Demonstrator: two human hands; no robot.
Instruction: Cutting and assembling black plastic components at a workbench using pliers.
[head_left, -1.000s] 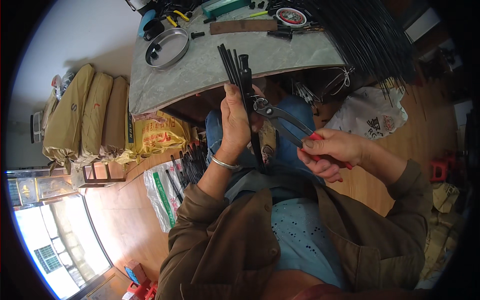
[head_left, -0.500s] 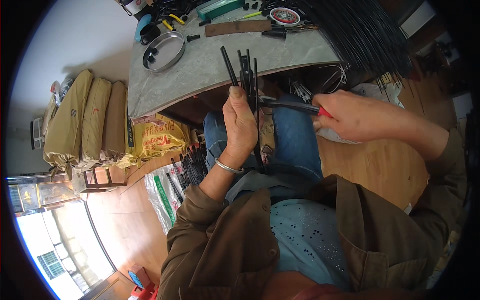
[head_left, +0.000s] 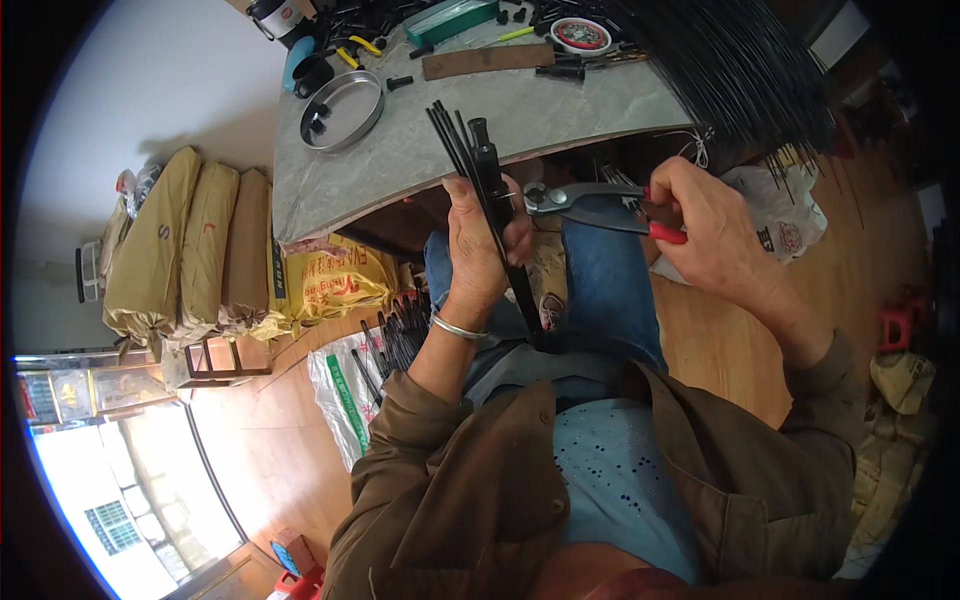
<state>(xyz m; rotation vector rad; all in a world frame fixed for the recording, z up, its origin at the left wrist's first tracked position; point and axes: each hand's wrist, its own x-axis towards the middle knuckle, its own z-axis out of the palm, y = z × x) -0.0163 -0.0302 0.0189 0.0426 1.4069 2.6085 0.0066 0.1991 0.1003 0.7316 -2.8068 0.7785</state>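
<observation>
My left hand is wrapped round a bundle of thin black rods, which slant up past the thumb toward the table edge. A black tubular fitting with a flared top stands among them. Below the fist, a thick black length runs down to my lap. My right hand grips red-handled pliers with a dark grey body. Their rounded silver jaws are just right of the fitting, near a thin metal piece beside my left fingers. Whether the jaws touch that piece I cannot tell.
On the grey table are a round metal tray, a brown wooden strip, yellow-handled pliers and a green box. Long black rods overhang the right side. Tan sacks stand at left.
The pliers have come into fuller view, their handles more spread and level. My right hand has turned and its forearm drawn down. The rods lean further left, and the fitting shows more plainly.
</observation>
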